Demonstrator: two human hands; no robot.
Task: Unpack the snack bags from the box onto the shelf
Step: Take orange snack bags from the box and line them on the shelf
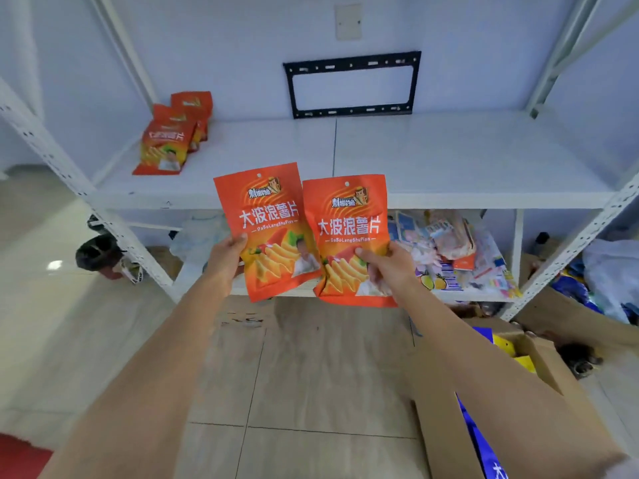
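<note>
I hold two orange snack bags upright in front of the white shelf [449, 157]. My left hand [226, 261] grips the left bag [269, 223] by its lower left edge. My right hand [387, 267] pinches the right bag [349, 229] at its lower right. The two bags touch side by side, just below the shelf's front edge. Three more orange bags [169, 140] stand in a row at the shelf's back left. The cardboard box [446, 423] sits open at the lower right, with blue bags [480, 440] inside.
A black metal bracket [352, 84] hangs on the wall behind the shelf. The lower shelf holds a heap of mixed packets [456, 250]. White slotted uprights [69, 174] frame the shelf. More boxes and bags lie on the floor at the right [594, 288].
</note>
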